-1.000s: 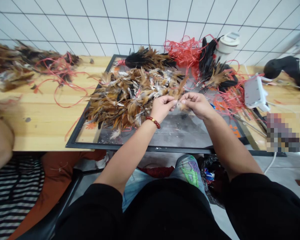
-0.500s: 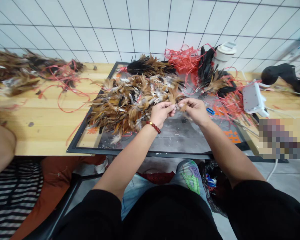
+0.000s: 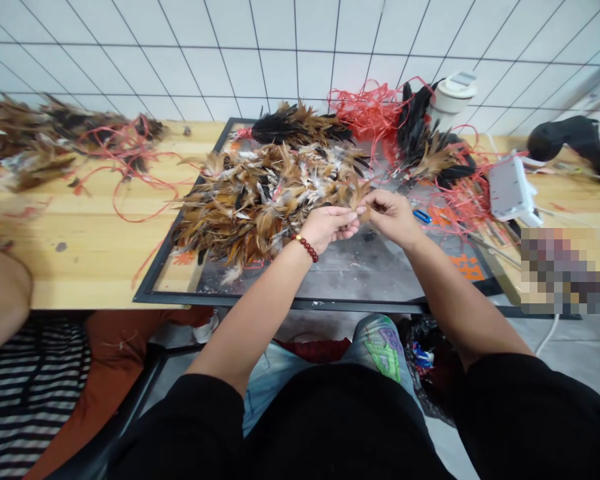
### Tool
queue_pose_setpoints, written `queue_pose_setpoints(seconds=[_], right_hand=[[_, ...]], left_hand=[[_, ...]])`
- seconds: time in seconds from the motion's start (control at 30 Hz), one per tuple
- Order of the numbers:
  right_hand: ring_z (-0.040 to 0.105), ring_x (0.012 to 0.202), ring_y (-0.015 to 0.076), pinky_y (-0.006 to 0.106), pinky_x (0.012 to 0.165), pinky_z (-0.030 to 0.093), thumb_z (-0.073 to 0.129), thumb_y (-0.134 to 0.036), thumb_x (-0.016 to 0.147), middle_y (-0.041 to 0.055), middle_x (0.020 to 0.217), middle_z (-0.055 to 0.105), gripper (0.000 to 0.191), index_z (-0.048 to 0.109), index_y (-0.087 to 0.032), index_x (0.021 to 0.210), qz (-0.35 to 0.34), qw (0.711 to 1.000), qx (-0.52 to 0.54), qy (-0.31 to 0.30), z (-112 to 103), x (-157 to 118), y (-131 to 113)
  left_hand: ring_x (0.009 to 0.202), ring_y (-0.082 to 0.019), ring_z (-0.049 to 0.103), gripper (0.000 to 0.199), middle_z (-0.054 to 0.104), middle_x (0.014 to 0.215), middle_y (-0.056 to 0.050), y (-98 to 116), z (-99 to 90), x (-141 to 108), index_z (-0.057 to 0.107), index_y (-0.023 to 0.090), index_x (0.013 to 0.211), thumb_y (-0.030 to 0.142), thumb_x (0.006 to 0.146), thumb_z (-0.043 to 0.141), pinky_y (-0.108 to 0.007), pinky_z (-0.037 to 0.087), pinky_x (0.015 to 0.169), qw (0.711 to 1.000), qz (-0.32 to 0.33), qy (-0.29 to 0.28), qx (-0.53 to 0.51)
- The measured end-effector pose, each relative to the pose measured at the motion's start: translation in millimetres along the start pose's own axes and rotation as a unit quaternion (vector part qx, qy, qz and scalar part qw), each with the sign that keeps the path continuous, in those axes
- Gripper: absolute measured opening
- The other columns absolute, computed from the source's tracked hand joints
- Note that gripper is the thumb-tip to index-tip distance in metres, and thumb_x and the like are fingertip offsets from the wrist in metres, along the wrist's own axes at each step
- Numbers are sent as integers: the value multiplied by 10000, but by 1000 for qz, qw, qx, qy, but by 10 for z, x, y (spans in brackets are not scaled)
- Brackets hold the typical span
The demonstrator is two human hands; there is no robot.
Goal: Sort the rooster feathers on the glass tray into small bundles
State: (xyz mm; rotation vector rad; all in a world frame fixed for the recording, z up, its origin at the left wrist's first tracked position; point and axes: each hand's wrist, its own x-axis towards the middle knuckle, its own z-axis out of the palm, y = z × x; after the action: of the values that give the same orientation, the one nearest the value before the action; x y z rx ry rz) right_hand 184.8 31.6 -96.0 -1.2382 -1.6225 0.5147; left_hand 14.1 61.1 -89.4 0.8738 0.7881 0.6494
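Observation:
My left hand (image 3: 331,225), with a dark red bead bracelet at the wrist, is closed in a pinch. Fingertip to fingertip with it, my right hand (image 3: 390,215) pinches too. Brown feathers (image 3: 356,195) stick up from between the two sets of fingers; their lower ends are covered by the fingertips. Just left of my hands spreads a large pile of brown, white and black feathers (image 3: 260,207). It lies on a black-framed board (image 3: 325,273) with a grey surface. A small blue tool (image 3: 422,216) rests right of my right hand.
Tangled red plastic strips (image 3: 373,113) and black feather bundles (image 3: 300,127) lie at the back, near a white lidded cup (image 3: 453,99). A white box with a cable (image 3: 513,188) stands at right. More feathers (image 3: 25,140) cover the far left, where another person's arm (image 3: 3,287) shows.
My hands remain together, their pinching fingers shifted slightly. The feathers between them have tilted a little to the right. The camera view has moved slightly.

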Motion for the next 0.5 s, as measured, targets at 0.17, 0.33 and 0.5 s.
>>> queue_pose_setpoints(seconds=[0.17,0.33,0.5], right_hand=[[540,624,142,294,619,439,690,-419,804,12,698,634,223,676,-199,775,54,995,-16,84,-99,32,117],[557,605,144,278,602,406,720,-351,720,14,648,663,186,729,-171,763,127,966,-201,-99,-379,38,112],[532,568,130,266,568,373,729,-331,683,-3,609,653,153,705,-180,673,165,912,-267,-265,-456,28,59]], left_hand=[[502,-82,623,118,695,632,-52,1,44,-33,643,82,729,73,805,733,-186,490,526,998,-13,-43,34],[522,-54,614,143,677,632,-1,42,43,-10,603,107,744,107,844,705,-158,483,549,998,45,20,-49],[548,-50,620,132,673,640,5,48,-3,46,608,116,762,106,890,640,-154,478,569,992,67,62,-89]])
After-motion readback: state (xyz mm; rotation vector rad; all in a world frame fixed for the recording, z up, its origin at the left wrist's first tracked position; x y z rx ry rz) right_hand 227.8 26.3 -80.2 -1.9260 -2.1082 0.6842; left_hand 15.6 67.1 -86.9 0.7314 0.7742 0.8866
